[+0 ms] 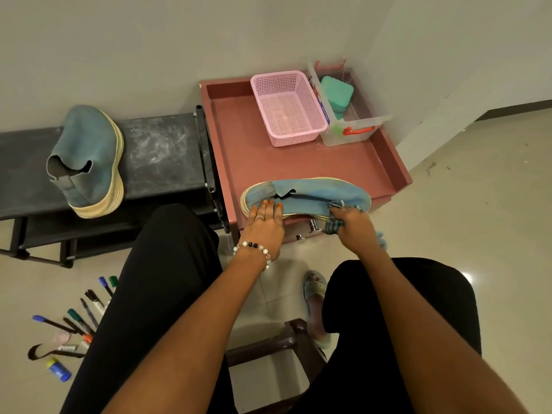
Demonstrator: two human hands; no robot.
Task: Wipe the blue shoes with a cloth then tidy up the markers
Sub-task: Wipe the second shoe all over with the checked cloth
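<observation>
One blue shoe [310,194] lies on its side at the front edge of the reddish-brown table [298,162]. My left hand [264,222] rests on its heel end with fingers straight. My right hand [351,225] grips a bunched blue checked cloth [334,225] against the shoe's toe end. The other blue shoe [89,156] lies on the black bench [161,156] to the left. Several markers [80,315] lie scattered on the floor at lower left, partly hidden behind my left leg.
A pink basket [288,107] and a clear plastic box [349,115] holding a green block stand at the table's back. A blue-and-yellow glue stick [58,369] lies near the markers. A dark stool [277,351] sits between my knees, and a slippered foot [315,306] is on the floor.
</observation>
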